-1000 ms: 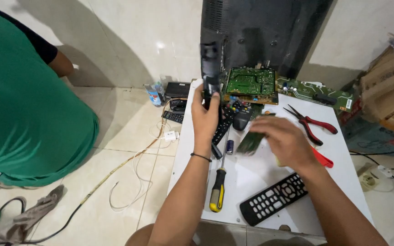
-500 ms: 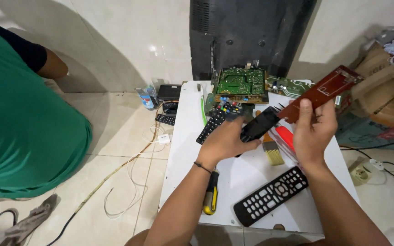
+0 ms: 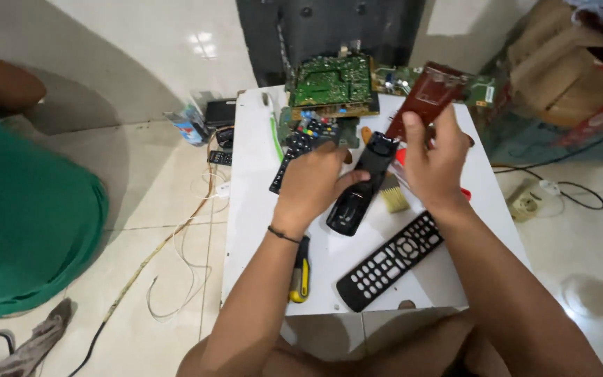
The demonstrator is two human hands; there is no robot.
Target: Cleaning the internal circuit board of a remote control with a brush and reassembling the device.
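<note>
While the left hand (image 3: 313, 183) grips a black shell (image 3: 359, 187) at frame centre above the white counter (image 3: 252, 209), the right hand (image 3: 433, 162) pinches a reddish-brown board (image 3: 423, 96) raised toward upper centre. Below right lies a remote (image 3: 390, 259); a screwdriver (image 3: 301, 271) lies lower centre.

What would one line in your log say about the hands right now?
left hand: holds black remote shell | right hand: holds reddish-brown circuit board | white table: black remote, screwdriver, green circuit board
</note>
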